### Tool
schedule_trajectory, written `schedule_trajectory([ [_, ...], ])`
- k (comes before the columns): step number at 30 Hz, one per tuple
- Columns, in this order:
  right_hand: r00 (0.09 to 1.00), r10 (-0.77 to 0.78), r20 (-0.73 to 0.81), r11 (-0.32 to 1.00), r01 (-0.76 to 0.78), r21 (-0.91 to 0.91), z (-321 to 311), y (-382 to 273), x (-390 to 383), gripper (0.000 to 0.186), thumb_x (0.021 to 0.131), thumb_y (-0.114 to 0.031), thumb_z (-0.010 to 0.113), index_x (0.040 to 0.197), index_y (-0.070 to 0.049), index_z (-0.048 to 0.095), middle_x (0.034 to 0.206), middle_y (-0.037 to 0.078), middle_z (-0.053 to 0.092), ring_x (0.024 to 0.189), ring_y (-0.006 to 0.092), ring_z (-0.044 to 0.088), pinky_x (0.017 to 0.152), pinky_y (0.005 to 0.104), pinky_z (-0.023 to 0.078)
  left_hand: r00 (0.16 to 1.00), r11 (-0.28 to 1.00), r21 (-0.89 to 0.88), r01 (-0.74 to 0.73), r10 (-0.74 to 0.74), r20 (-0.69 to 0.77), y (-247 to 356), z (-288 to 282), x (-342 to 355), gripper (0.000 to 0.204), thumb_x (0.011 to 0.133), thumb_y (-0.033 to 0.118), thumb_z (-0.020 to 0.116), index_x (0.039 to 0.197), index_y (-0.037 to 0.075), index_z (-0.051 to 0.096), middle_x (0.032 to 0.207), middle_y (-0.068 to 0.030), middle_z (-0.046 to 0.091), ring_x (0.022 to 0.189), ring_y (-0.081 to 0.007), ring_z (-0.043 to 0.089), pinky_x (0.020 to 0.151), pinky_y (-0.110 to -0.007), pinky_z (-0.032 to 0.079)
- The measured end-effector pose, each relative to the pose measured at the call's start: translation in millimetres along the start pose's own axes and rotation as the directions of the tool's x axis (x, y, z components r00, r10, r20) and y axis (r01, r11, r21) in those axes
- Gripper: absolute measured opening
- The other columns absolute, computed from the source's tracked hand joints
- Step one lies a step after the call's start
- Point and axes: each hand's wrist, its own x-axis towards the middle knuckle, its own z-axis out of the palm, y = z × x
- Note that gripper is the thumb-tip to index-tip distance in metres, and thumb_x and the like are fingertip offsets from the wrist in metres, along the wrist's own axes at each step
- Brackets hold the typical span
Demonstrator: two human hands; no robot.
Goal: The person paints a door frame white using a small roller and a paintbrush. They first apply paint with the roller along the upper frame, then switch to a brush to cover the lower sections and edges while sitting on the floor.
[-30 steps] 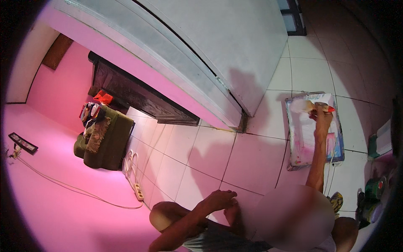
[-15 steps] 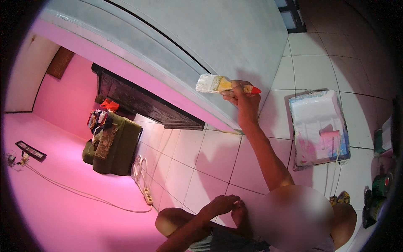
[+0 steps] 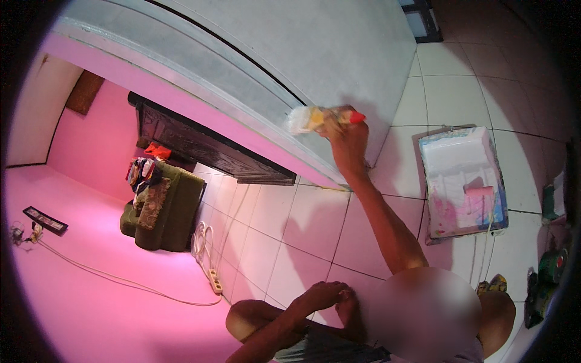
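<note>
My right hand (image 3: pixel 345 136) is closed round the handle of a paintbrush (image 3: pixel 319 118) with white bristles, a yellow middle and a red tip. Its bristles lie against or just over the grey-white door frame (image 3: pixel 242 100), beside the dark gap along the grey door (image 3: pixel 339 48). Motion blurs both brush and fingers a little. Down by my bent legs, my left hand (image 3: pixel 324 294) rests with its fingers loosely stretched and no object visible in it. To the right, a paint tray (image 3: pixel 460 157) holds white paint and a small pink roller (image 3: pixel 479 191).
White tiles (image 3: pixel 302 224) cover the floor. Through the doorway stand a dark carved door (image 3: pixel 212 142) and a green armchair (image 3: pixel 175 209) with clothes on it. A power strip (image 3: pixel 215 281) with a coiled cable lies near the pink wall (image 3: pixel 121 302). Cans (image 3: pixel 552 266) stand far right.
My right hand has shifted slightly up and left with the brush, sliding the bristles a little along the frame. My left hand stays in place.
</note>
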Motion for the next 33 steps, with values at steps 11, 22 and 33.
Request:
schedule_trajectory([
  [11, 0.992, 0.12, 0.043, 0.986, -0.124, 0.115, -20, 17, -17, 0.019, 0.092, -0.012, 0.063, 0.1, 0.005, 0.063, 0.089, 0.01, 0.068, 0.08, 0.0151, 0.067, 0.073, 0.0275, 0.056, 0.999, 0.999, 0.004, 0.04, -0.04, 0.02, -1, -3, 3, 0.043, 0.097, 0.033, 0.051, 0.132, 0.009, 0.052, 0.127, -0.0146, 0.059, 0.111, -0.0318, 0.061, 0.095, -0.044, 0.048],
  [22, 0.879, -0.346, 0.329, 0.855, 0.44, -0.276, -24, 8, -59, 0.021, 0.082, 0.002, 0.067, 0.102, -0.007, 0.067, 0.105, 0.009, 0.065, 0.093, 0.0234, 0.065, 0.08, 0.0322, 0.052, 0.999, 1.0, 0.001, -0.007, 0.007, -0.042, -2, -2, 1, 0.04, 0.097, 0.029, 0.052, 0.13, 0.008, 0.051, 0.123, -0.0157, 0.061, 0.107, -0.0328, 0.062, 0.091, -0.045, 0.049],
  [33, 0.902, -0.348, 0.255, 0.85, 0.418, -0.321, -28, 8, -52, 0.023, 0.081, 0.002, 0.066, 0.101, -0.009, 0.068, 0.103, 0.009, 0.066, 0.089, 0.0247, 0.066, 0.076, 0.0325, 0.053, 1.0, 1.0, 0.02, 0.011, -0.011, -0.001, -3, -1, 5, 0.041, 0.097, 0.03, 0.053, 0.131, 0.007, 0.05, 0.124, -0.0147, 0.06, 0.108, -0.0322, 0.062, 0.092, -0.044, 0.05],
])
